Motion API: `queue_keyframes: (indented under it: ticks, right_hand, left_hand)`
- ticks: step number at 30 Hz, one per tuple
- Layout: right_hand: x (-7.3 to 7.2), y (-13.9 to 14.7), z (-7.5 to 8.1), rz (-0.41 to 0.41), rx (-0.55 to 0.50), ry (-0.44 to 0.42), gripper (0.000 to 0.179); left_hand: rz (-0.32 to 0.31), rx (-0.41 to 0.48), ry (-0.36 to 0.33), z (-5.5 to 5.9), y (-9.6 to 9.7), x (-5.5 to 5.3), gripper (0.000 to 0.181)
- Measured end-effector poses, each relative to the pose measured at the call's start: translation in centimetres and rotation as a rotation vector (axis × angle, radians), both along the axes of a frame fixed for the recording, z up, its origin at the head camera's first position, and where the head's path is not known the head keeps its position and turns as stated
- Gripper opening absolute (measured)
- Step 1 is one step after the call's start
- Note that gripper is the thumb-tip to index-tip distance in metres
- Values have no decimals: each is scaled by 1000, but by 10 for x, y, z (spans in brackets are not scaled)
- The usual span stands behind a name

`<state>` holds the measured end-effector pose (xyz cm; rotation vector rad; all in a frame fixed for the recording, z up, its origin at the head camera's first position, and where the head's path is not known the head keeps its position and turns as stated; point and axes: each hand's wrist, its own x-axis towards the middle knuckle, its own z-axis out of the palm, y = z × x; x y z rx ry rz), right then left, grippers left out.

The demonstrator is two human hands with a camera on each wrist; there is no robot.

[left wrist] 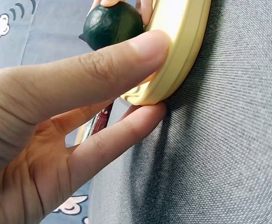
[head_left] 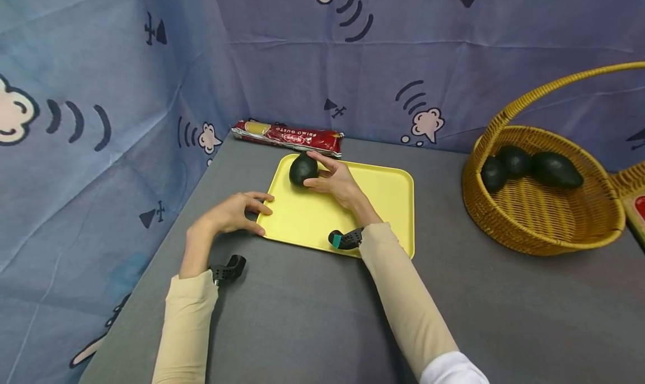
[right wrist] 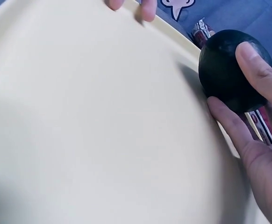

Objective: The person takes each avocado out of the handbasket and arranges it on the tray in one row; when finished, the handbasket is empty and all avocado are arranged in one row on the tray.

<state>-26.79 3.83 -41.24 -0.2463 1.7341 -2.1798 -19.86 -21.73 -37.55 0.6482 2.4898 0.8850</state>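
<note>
A dark green avocado is at the far left corner of a yellow tray. My right hand holds it from the right, thumb and fingers on its sides, as the avocado in the right wrist view also shows. At the tray's near left corner, my left hand grips the edge. In the left wrist view its thumb lies on the tray's rim, while a finger touches the corner from the outer side.
Behind the tray lies a long red packet along the cloth backdrop. To the right stands a yellow wicker basket with a tall handle and several dark green avocados inside. Part of a board with a red patch shows at the right edge.
</note>
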Motion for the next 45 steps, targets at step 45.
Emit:
queue_keyframes:
  ticks: [45]
  right_hand:
    - [-13, -28, 2, 54, 113, 49, 66]
  left_hand:
    - [19, 3, -24, 1, 0, 0, 45]
